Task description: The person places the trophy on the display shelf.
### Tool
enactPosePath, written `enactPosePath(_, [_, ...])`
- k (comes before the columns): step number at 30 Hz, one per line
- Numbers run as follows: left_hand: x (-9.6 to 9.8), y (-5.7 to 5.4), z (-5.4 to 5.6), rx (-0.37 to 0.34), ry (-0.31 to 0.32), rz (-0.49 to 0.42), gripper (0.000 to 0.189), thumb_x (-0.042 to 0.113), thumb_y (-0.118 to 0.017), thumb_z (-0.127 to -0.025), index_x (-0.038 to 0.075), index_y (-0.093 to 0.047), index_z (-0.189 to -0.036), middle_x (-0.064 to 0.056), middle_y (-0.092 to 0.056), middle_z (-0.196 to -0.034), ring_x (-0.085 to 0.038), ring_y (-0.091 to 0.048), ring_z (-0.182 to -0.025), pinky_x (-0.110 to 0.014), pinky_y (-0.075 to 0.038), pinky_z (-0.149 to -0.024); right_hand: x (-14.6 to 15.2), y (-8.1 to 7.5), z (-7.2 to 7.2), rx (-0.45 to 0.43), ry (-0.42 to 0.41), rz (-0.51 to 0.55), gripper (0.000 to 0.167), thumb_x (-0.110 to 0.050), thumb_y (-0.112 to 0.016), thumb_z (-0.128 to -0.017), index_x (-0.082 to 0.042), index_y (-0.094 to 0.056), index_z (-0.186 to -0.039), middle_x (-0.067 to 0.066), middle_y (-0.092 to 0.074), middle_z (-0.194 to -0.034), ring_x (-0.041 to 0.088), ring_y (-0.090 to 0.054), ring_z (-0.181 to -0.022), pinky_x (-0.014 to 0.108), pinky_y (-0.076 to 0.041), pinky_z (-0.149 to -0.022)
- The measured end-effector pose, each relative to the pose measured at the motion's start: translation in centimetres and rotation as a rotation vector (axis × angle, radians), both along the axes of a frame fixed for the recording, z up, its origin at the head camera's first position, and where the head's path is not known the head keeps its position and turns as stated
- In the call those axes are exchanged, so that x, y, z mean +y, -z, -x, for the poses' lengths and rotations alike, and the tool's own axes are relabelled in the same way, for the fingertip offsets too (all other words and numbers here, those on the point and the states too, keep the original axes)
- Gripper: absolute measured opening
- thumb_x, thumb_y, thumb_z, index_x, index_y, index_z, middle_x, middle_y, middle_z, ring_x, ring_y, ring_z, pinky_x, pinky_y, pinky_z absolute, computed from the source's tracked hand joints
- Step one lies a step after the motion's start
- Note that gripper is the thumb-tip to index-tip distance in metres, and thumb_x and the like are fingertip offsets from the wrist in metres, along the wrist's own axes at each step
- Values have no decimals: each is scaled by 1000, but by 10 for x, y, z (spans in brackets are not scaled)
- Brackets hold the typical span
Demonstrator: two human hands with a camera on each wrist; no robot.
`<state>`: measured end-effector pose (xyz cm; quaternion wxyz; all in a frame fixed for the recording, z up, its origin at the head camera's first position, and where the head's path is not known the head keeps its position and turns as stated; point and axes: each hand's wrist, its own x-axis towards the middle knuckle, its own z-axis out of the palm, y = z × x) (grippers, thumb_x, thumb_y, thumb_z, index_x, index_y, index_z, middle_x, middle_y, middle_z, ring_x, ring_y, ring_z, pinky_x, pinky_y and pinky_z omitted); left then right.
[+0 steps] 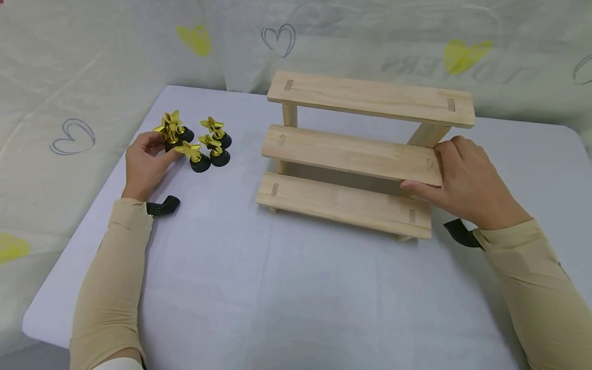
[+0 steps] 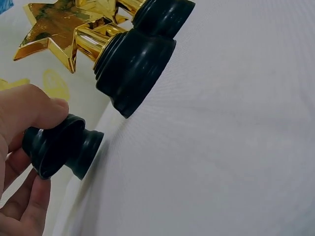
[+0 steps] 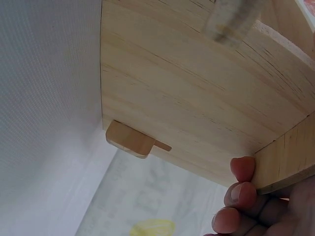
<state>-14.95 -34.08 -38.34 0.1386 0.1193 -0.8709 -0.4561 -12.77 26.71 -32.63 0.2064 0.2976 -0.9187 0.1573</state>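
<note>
Pinching a trophy [image 2: 55, 147] by its black base between thumb and curled fingers of the left hand [image 1: 144, 163], near the left edge of the table [image 1: 296, 298]. Tilted in that pinch, with hollow underside turned toward the left wrist camera and another black base just beyond. Cannot tell about contact between the pinched base and the table. Partly covered by the hand in the head view, and close to four other trophies [image 1: 219, 157], all gold stars on black bases, grouped upright to the left of the rack [image 1: 344, 204] and well apart from it. Gripping the right end of the rack's middle board [image 1: 347, 154] with the right hand [image 1: 472, 181], thumb against the front edge, fingers bent around the end; in the right wrist view, fingertips touching the wood by a corner. Standing on the table in three pale wooden steps, with top board [image 1: 370, 96] farthest back and highest, bottom board [image 1: 324, 200] nearest and lowest. Behind everything, a pale backdrop [image 1: 347, 25] with yellow and blue hearts. On both arms, beige sleeves [image 1: 108, 272].
</note>
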Motion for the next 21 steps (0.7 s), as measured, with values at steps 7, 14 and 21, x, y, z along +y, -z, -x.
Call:
enactPosePath(7, [1, -1, 2, 48, 18, -119, 37, 13, -77, -90, 20, -63, -124, 11, -61, -122, -2, -59, -117, -25, -49, -115, -1, 0, 0, 12, 1, 2, 109, -93, -34, -85, 14, -52, -97, 26, -50, -81, 37, -44, -67, 46, -35, -60])
enactPosePath(14, [1, -4, 1, 75, 5, -192, 35, 9, -81, -87, 18, -64, -117, 11, -59, -116, -6, -59, -119, -15, -51, -108, -1, 1, 1, 20, -6, 3, 108, -92, -35, -86, 14, -53, -97, 26, -51, -81, 37, -44, -68, 47, -35, -59])
enactPosePath(21, [2, -8, -1, 91, 3, -239, 36, 8, -83, -86, 17, -64, -115, 8, -59, -116, -8, -59, -117, -13, -51, -106, -1, 1, 0, 13, -4, 13, 108, -93, -35, -84, 13, -54, -97, 26, -51, -83, 37, -44, -70, 47, -34, -61])
